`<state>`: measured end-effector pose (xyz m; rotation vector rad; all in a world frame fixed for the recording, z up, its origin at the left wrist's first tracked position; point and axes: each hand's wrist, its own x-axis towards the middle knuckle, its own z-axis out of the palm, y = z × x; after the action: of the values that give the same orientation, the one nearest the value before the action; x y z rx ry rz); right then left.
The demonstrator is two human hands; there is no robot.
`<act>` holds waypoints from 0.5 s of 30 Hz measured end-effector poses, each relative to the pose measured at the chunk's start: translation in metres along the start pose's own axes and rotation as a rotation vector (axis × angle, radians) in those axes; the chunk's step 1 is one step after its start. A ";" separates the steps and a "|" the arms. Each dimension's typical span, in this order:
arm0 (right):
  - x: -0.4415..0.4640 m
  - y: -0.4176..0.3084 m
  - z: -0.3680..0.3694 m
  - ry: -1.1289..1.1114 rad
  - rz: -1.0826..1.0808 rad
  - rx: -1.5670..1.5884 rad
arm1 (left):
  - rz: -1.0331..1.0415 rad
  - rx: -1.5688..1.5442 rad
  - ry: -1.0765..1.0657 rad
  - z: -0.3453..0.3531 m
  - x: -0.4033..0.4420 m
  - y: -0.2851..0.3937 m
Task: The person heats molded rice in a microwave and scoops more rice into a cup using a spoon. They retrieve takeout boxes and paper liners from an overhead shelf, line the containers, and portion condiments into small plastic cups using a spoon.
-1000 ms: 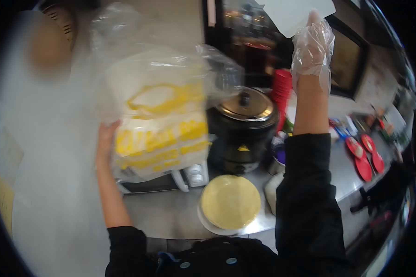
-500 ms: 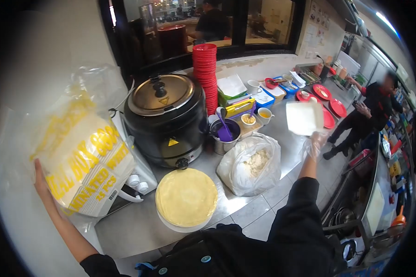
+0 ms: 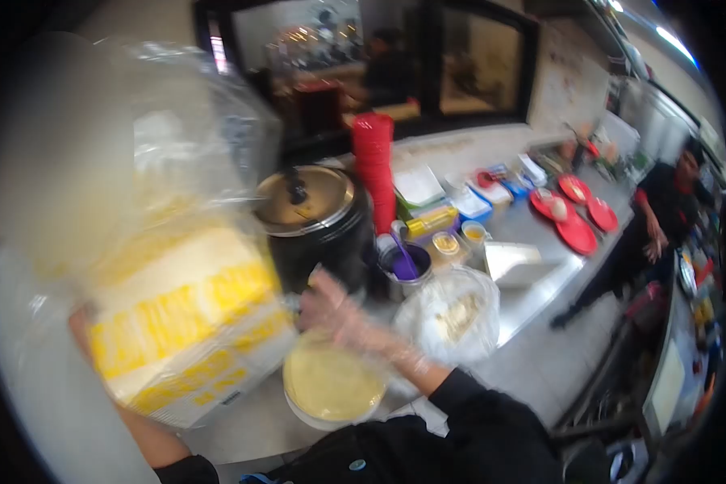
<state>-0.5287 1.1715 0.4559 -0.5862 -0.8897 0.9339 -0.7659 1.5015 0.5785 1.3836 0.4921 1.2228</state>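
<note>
My left hand grips the far left side of a clear plastic bag of meal boxes with yellow print; most of its fingers are behind the bag. My right hand, in a thin clear glove, is close to the bag's right edge, blurred, its fingers apart and nothing seen in them. Below that hand lies a round stack of pale yellow crepe-like sheets. An open white meal box rests on the counter at the right, beyond a plastic bag of pale crumbly food.
A black soup warmer stands behind my right hand, beside a tall stack of red bowls. A metal pot holds a purple utensil. Several red plates sit farther along the counter. A co-worker stands at right.
My right hand has let go of the white meal box, now on the counter, and moved left to the bag. The bag of meal boxes appears larger and shifted right; the view has moved.
</note>
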 end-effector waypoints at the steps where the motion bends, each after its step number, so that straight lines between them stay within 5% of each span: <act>1: 0.007 0.023 0.034 -0.080 0.127 0.166 | -0.041 -0.067 -0.038 0.011 0.008 -0.002; 3: 0.023 0.083 0.033 0.017 0.174 0.604 | -0.093 -0.184 -0.116 0.031 0.024 0.009; 7: 0.060 0.060 0.072 0.040 0.046 0.823 | 0.014 -0.072 -0.405 0.045 0.007 0.096; 9: 0.093 0.051 0.070 -0.036 0.027 0.782 | 0.273 0.312 -0.539 0.042 -0.047 0.155; 11: 0.116 0.039 0.068 -0.093 0.005 0.678 | 0.514 0.377 -0.492 0.019 -0.087 0.145; 13: 0.152 0.012 0.100 -0.111 -0.028 0.520 | 0.619 0.607 -0.413 0.018 -0.102 0.132; 15: 0.185 -0.025 0.143 -0.370 -0.026 0.355 | 0.690 0.814 -0.315 0.006 -0.101 0.121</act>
<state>-0.5843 1.3293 0.6211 -0.0955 -1.0249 1.1662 -0.8408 1.3832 0.6515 2.5453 0.2943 1.3515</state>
